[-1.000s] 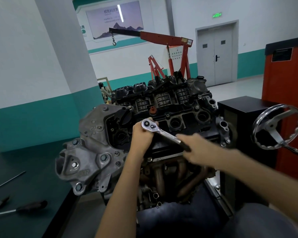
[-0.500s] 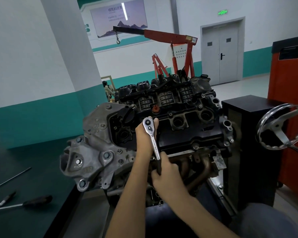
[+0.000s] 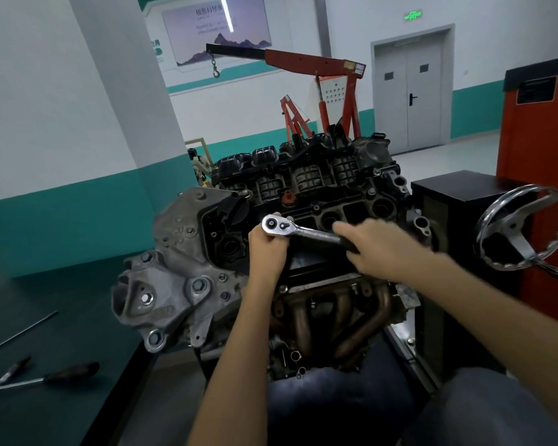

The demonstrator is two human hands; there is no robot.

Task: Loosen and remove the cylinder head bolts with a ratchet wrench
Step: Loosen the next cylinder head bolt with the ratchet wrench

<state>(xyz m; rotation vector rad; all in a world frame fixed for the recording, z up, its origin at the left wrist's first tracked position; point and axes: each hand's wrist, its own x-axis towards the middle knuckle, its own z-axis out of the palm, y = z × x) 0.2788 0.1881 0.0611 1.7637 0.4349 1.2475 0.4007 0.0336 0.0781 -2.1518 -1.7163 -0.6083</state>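
Right hand is wrapped round the black handle of the ratchet wrench, left hand curled under its head, holding it on top of the engine near the left end. Can't see the bolt, it's under the ratchet head. Those round wells along the top just look dark. Handle points right toward the handwheel, well apart from it. Both forearms reach forward.

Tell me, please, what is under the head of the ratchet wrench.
The left hand is curled directly beneath the head of the ratchet wrench, in front of the engine. Any socket or bolt below it is hidden by that hand.
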